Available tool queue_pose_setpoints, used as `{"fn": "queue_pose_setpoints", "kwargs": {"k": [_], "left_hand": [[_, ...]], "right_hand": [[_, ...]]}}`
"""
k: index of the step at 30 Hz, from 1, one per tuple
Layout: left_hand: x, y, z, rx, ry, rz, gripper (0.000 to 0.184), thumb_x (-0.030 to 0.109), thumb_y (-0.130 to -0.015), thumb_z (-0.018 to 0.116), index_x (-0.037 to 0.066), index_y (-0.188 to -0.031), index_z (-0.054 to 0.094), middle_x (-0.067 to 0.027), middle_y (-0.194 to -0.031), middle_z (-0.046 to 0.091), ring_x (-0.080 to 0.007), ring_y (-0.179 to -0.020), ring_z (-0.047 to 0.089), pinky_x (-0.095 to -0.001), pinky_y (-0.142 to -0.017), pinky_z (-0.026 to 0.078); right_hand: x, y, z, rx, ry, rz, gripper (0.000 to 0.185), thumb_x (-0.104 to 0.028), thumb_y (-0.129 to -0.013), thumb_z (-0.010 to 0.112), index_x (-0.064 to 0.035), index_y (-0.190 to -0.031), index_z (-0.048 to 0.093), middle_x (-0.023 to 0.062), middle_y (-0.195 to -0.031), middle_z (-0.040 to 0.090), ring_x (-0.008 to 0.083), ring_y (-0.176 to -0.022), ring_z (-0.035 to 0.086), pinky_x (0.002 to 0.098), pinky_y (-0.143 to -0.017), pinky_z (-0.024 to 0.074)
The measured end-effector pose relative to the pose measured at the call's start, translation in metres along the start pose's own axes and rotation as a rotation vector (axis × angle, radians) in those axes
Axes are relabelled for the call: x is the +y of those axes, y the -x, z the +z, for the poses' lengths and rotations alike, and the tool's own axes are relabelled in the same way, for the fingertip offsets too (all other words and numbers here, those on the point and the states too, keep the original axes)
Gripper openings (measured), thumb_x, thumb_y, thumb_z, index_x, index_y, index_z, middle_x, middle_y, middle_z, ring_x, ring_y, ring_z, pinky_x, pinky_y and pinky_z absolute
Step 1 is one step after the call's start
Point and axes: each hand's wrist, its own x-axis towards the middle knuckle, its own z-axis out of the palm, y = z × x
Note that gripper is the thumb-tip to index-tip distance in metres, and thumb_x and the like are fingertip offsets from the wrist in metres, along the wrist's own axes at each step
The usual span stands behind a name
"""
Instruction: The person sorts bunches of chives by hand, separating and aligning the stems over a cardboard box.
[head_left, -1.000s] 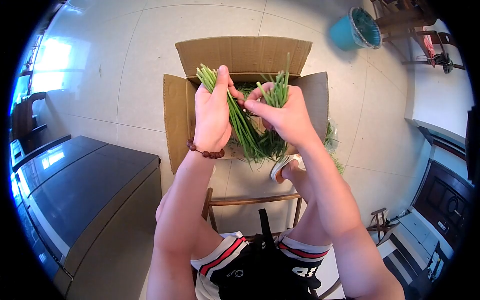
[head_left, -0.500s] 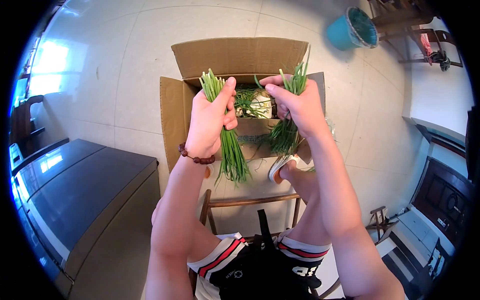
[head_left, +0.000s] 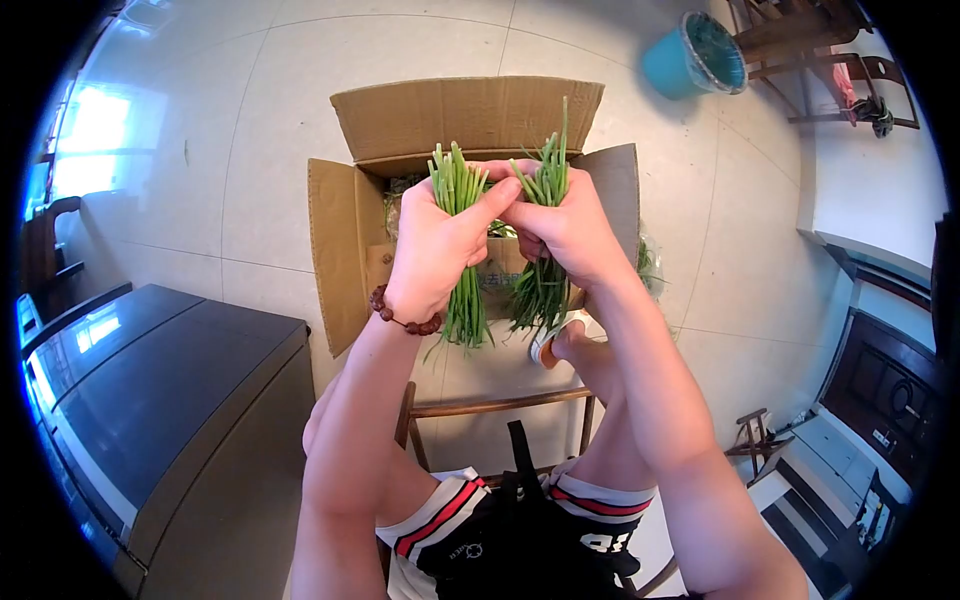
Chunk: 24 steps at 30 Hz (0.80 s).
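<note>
Cardboard box (head_left: 465,120), part-hidden behind left grip (head_left: 438,245), right grip (head_left: 570,232), each clasping green stalks (head_left: 466,312); blue bucket (head_left: 668,66) beyond.

You have two bunches of long, thin green stems near the middle of the frame, both standing roughly lengthwise. The left bunch (head_left: 467,308) has pale, blunt ends at the top and loose, spreading tips at the bottom. The right bunch (head_left: 541,292), just beside it, is darker below, with one thin strand poking up well above its other ends.
</note>
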Motion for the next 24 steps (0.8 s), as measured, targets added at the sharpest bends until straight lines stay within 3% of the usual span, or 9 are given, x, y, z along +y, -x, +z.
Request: {"fn": "queue_pose_setpoints", "kwargs": {"k": [8, 11, 17, 22, 24], "left_hand": [[-0.006, -0.004, -0.003, 0.021, -0.01, 0.044, 0.017, 0.017, -0.098, 0.069, 0.003, -0.107, 0.071, 0.003, -0.076, 0.061, 0.0005, -0.05, 0.038, -0.0204, -0.045, 0.028], [0.003, -0.007, -0.014, 0.12, 0.225, 0.117, 0.022, 0.025, -0.103, 0.063, 0.004, -0.109, 0.063, -0.0054, -0.1, 0.067, -0.0027, -0.054, 0.04, -0.021, -0.047, 0.033], [0.021, -0.011, -0.066, 0.277, 0.339, 0.266, 0.021, 0.022, -0.103, 0.062, 0.005, -0.115, 0.059, -0.0054, -0.107, 0.063, -0.0058, -0.059, 0.04, -0.0225, -0.05, 0.033], [0.033, -0.009, -0.111, 0.328, 0.396, 0.362, 0.025, 0.023, -0.104, 0.06, 0.005, -0.122, 0.057, -0.0009, -0.11, 0.058, -0.0061, -0.063, 0.038, -0.0218, -0.051, 0.033], [0.041, -0.006, -0.121, 0.345, 0.418, 0.388, 0.025, 0.023, -0.105, 0.058, 0.006, -0.123, 0.056, 0.0004, -0.108, 0.058, -0.0048, -0.061, 0.037, -0.0206, -0.051, 0.033]], "right_hand": [[0.002, 0.001, 0.005, -0.002, 0.133, -0.036, 0.025, -0.011, -0.085, 0.078, -0.0006, -0.107, 0.073, -0.003, -0.069, 0.063, 0.0046, -0.054, 0.052, 0.0246, -0.048, 0.0385], [0.003, 0.001, 0.001, 0.017, 0.167, 0.024, 0.025, -0.014, -0.084, 0.081, -0.0003, -0.103, 0.072, -0.0031, -0.067, 0.062, 0.0049, -0.054, 0.052, 0.025, -0.049, 0.0385], [0.004, 0.008, -0.006, 0.01, 0.161, 0.086, 0.025, -0.017, -0.083, 0.083, -0.0001, -0.098, 0.071, -0.0031, -0.061, 0.057, 0.0058, -0.051, 0.049, 0.0258, -0.047, 0.0367], [0.007, 0.009, -0.02, 0.023, 0.151, 0.116, 0.021, -0.006, -0.084, 0.08, -0.0016, -0.097, 0.064, -0.0016, -0.061, 0.055, 0.007, -0.049, 0.048, 0.0247, -0.046, 0.0367], [0.007, 0.009, -0.031, 0.048, 0.175, 0.105, 0.019, -0.009, -0.083, 0.08, -0.0021, -0.095, 0.067, -0.0015, -0.062, 0.057, 0.0067, -0.05, 0.049, 0.0248, -0.046, 0.0376]]}}
